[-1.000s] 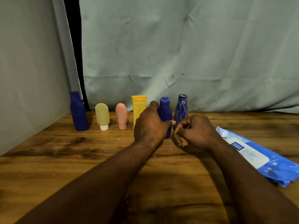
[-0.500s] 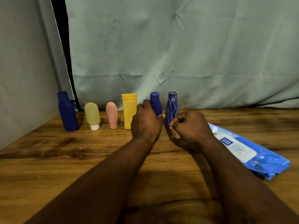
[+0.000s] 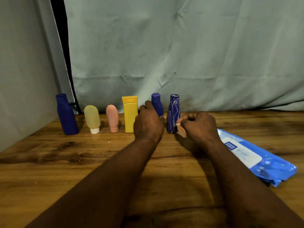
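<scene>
Six bottles stand in a row at the back of the wooden table. My left hand is wrapped round the lower part of a small dark blue bottle, with the thumb tip showing on its right side. Just to the right stands a blue bottle streaked with pale lines. My right hand is curled beside that bottle's base and pinches a small pale wad, which looks like a piece of wipe and lies close to the streaked bottle.
Left of my hands stand a yellow tube, a pink bottle, a pale yellow bottle and a tall dark blue bottle. A blue pack of wet wipes lies at the right. Grey cloth hangs behind and at the left.
My left hand has carried the small blue bottle a little back, level with the row. My right hand stays curled on the pale wad beside the streaked bottle.
</scene>
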